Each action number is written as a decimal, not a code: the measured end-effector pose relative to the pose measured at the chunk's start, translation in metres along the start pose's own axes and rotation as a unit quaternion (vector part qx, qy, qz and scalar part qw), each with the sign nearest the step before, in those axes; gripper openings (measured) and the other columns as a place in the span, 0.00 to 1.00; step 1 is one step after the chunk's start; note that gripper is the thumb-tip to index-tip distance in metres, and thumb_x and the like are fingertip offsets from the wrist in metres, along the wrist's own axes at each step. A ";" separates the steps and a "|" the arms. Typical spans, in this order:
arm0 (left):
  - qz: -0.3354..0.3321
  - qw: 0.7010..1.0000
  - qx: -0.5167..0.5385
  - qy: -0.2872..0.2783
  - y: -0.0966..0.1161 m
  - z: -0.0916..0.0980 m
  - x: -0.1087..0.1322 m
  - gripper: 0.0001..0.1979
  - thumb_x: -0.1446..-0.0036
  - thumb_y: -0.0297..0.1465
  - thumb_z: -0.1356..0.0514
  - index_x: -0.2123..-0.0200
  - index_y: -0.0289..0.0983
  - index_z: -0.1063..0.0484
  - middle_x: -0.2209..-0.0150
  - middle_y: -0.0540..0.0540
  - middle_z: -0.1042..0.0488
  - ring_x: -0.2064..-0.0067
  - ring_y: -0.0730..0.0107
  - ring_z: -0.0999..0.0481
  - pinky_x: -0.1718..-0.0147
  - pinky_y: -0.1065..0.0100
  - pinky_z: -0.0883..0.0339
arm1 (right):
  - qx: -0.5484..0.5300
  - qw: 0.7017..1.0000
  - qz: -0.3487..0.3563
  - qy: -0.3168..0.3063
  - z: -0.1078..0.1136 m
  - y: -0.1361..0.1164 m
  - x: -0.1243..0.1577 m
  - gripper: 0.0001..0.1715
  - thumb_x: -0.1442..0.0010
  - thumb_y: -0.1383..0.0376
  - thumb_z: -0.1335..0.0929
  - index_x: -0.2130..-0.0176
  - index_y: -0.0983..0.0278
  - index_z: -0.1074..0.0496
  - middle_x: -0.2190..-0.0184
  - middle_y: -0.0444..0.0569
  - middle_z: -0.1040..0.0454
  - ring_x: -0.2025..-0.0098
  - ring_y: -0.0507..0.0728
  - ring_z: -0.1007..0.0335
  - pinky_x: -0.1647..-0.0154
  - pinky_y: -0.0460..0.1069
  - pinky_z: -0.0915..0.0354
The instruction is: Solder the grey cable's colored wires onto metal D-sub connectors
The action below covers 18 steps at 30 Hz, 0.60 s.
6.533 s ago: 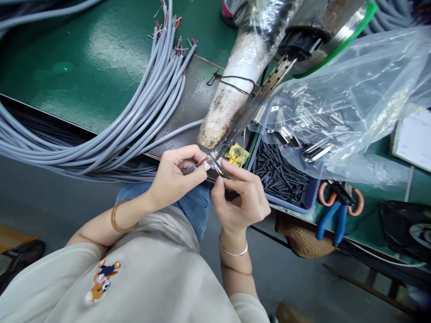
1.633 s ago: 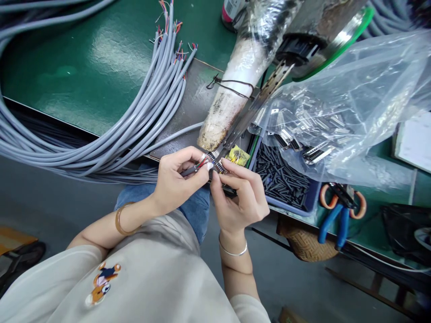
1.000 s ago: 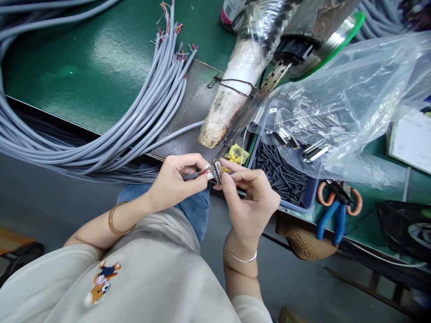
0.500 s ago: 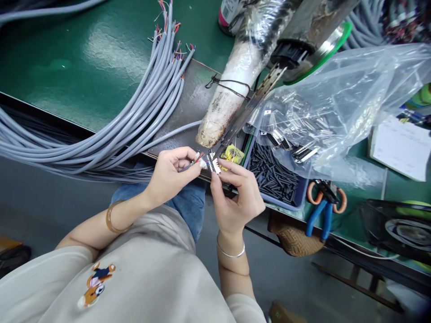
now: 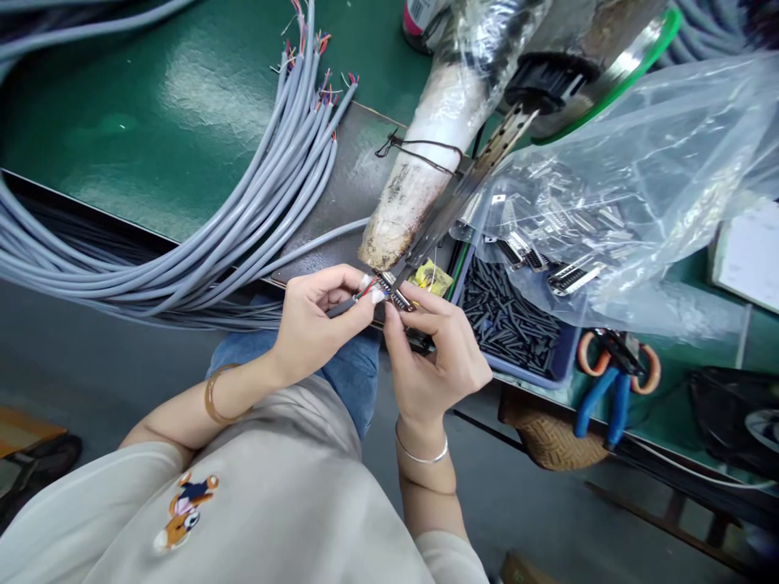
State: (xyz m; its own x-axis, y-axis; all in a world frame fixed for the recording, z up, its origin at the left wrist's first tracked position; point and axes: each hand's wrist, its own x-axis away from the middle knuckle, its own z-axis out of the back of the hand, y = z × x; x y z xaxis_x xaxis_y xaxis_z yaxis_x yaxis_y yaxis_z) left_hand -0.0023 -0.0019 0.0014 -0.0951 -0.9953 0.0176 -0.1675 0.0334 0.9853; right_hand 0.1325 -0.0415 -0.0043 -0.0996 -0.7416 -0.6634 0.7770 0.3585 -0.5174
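At eleven o'clock from the right hand [image 5: 436, 350], its closed fingertips [image 5: 392, 313] pinch the connector [image 5: 402, 301]; the left hand [image 5: 321, 321] pinches the cable [image 5: 342, 307].

a glossy green workbench [image 5: 122, 138] runs from nine o'clock past twelve to four, pale glare [image 5: 213, 85] on its top at ten. smooth grey floor [image 5: 79, 349] shows at nine, a wheeled cart [image 5: 27, 428] at eight, a cardboard box [image 5: 520, 569] at five, and woven wickerwork [image 5: 551, 442] at four.
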 end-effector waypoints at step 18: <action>0.020 0.999 -0.015 -0.029 0.002 0.001 0.005 0.05 0.49 0.27 0.35 0.75 0.34 0.28 0.73 0.48 0.25 0.75 0.79 0.34 0.78 0.77 0.39 | -0.003 0.999 0.033 -0.023 0.013 0.012 0.020 0.11 0.35 0.69 0.29 0.53 0.57 0.28 0.58 0.46 0.16 0.64 0.54 0.16 0.65 0.48 0.23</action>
State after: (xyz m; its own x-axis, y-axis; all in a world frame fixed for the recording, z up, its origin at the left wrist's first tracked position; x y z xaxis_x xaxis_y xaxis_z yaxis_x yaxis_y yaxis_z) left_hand -0.0036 -0.0066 0.0032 -0.1576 -0.9864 0.0476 -0.1339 0.0691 0.9886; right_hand 0.1480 -0.0598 -0.0169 -0.0193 -0.7416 -0.6705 0.7778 0.4103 -0.4762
